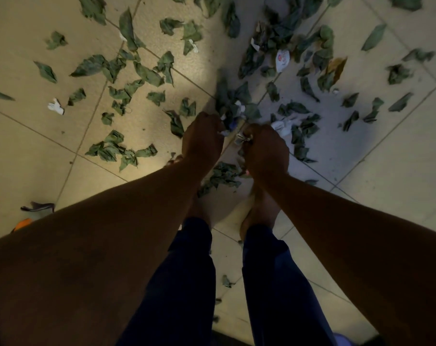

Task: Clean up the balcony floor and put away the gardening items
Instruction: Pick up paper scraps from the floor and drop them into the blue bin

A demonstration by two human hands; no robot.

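Several dry green leaves (147, 74) and white paper scraps (55, 106) lie scattered over the tiled balcony floor (24, 66). Both my arms reach straight down. My left hand (203, 139) is curled around a bunch of leaves and paper bits at the floor. My right hand (265, 148) grips a crumpled wad of leaves and paper right beside it. A heap of leaves (234, 103) sits just beyond both hands. A thicker pile of leaves with a round white wrapper (282, 59) lies at the upper right. The fingertips are hidden by the hands' backs.
My bare feet (261, 208) and dark trouser legs stand below the hands. A clump of leaves (223, 176) lies between the feet. An orange object (22, 224) and a dark grey item (39, 207) lie at the left edge, partly behind my arm.
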